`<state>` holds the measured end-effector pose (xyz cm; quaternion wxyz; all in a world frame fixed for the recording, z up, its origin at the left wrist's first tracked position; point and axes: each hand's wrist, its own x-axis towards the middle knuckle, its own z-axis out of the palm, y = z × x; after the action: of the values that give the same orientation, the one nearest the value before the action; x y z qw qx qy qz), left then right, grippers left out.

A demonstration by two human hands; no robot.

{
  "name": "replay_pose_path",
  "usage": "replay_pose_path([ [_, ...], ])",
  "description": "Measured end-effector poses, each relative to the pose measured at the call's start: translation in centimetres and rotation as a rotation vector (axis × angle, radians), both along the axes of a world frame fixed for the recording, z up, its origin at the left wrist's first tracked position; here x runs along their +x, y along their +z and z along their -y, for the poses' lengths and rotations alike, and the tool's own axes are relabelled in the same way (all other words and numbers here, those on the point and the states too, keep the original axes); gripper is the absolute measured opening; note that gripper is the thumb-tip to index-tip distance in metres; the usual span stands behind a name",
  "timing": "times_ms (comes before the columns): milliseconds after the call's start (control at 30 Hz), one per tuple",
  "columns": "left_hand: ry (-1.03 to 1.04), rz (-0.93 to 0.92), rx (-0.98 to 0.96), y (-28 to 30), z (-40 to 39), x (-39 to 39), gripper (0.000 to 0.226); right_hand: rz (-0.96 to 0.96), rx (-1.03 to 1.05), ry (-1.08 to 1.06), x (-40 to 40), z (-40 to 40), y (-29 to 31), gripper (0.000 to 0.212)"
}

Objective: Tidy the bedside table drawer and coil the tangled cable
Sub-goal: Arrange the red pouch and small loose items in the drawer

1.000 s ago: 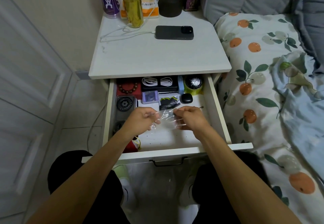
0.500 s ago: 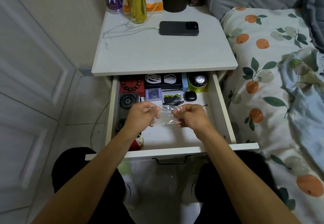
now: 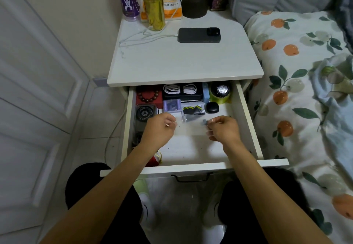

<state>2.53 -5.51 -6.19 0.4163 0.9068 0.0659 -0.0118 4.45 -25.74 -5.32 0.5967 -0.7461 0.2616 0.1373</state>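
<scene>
Over the open white drawer (image 3: 246, 121), the left hand (image 3: 159, 129) and right hand (image 3: 223, 129) each pinch an end of a clear, crinkled plastic bag (image 3: 191, 127), stretched flat between them.

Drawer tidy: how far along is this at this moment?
Done: two white cable coils sit bundled at the back of the open drawer. In hand: left hand and right hand pinch a clear plastic bag. Left: the loose white charging cable on top.
</scene>
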Motion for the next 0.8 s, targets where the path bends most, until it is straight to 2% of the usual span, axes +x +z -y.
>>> replay_pose_path([
  [100, -0.156, -0.005, 0.165, -0.4, 1.3, 1.9, 0.015, -0.001, -0.031, -0.081, 0.2, 0.3, -0.1, 0.018],
  [200, -0.348, -0.024, 0.440, -1.1, 3.6, 4.5, 0.017, -0.011, -0.034, -0.171, 0.3, 0.9, -0.4, 0.015],
  [300, -0.394, 0.043, 0.703, -1.7, 6.4, 5.9, 0.028, -0.019, -0.055, -0.213, 0.4, 1.5, -0.7, 0.012],
  [433, -0.436, 0.091, 0.862, -2.5, 7.9, 6.4, 0.030, -0.014, -0.066, -0.241, 0.4, 1.9, -0.5, 0.016],
  [500, -0.442, 0.111, 0.836, -2.7, 7.7, 6.3, 0.031, -0.014, -0.071, -0.245, 0.4, 2.0, -0.3, 0.017],
  [667, -0.278, 0.149, 0.426, -1.1, 5.9, 5.2, 0.011, 0.004, -0.079, -0.218, 0.3, 2.2, -0.2, 0.012],
  [800, -0.110, 0.159, 0.163, 0.8, 3.1, 3.4, 0.017, -0.060, -0.051, -0.107, 0.3, 1.7, -0.1, 0.008],
])
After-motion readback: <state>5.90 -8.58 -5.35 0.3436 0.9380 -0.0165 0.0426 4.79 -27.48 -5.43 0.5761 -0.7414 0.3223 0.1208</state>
